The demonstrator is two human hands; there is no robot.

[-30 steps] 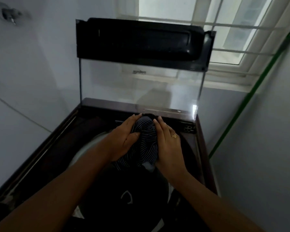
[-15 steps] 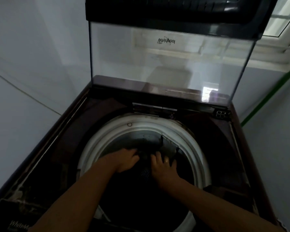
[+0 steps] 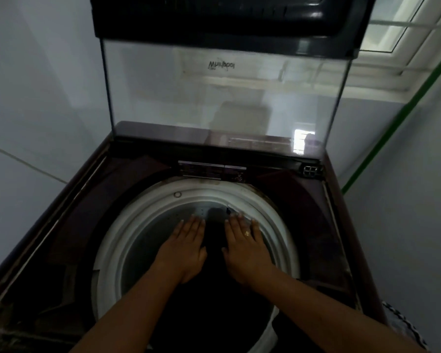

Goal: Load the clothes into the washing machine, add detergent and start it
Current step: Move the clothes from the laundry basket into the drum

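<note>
A top-loading washing machine with a dark maroon top stands below me, its glass lid raised upright. The drum has a white rim. Dark clothes lie inside the drum, hard to make out in the shadow. My left hand and my right hand hover side by side over the drum opening, palms down and fingers straight, holding nothing. A ring sits on my right hand.
Grey-white walls close in on the left and right. A green pole leans along the right wall. A window sits behind the lid at upper right. A patterned edge of something shows at the lower right.
A second ago both hands gripped a striped dark garment above the machine. They pushed it down into the drum, let go, and now lift up with flat fingers.
</note>
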